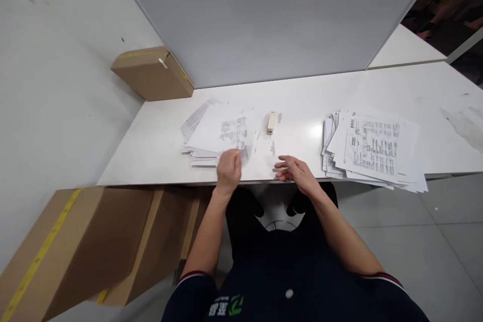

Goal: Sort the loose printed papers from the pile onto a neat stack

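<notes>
My left hand is closed at the near edge of a printed sheet of paper, which its fingers appear to grip. This sheet is the top one of a loose, fanned pile on the left part of the white table. My right hand hovers at the table's front edge, fingers apart and holding nothing. Between and beyond the hands lies a small cream stapler. To the right is a thicker, uneven stack of printed papers, its front corner hanging over the table edge.
A cardboard box stands in the table's back left corner against the wall. Larger cardboard boxes sit at the lower left, beside the table. A grey panel rises along the back edge. The white tabletop has worn marks.
</notes>
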`<state>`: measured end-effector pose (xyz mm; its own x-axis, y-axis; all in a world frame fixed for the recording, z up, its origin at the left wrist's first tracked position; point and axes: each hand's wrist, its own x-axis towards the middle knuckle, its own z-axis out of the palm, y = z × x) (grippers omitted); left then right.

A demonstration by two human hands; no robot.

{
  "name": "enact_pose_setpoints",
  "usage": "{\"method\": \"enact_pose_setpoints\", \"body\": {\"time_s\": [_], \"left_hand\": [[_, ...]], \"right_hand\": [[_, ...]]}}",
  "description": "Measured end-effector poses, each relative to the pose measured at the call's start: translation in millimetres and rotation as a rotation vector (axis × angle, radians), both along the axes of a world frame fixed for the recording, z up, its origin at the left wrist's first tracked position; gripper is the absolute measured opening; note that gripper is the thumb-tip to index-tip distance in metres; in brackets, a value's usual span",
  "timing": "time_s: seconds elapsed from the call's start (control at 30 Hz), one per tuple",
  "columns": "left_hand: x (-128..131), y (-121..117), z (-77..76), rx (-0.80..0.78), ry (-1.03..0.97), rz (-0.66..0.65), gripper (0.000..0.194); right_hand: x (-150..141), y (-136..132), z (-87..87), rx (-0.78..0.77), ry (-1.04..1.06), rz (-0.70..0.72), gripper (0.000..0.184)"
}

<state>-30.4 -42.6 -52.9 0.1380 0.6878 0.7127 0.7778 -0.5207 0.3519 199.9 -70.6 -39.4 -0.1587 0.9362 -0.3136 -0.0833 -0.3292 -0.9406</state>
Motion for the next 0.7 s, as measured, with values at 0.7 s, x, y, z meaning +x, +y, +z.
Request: {"method": "enact_pose_setpoints", "body": {"time_s": [0.7], "left_hand": [[62,-60,-2.0,-0.486,-0.379,-0.289,0.011]], "right_hand": [[-3,16,-21.4,-0.156,0.149,-0.094,0.035]]}}
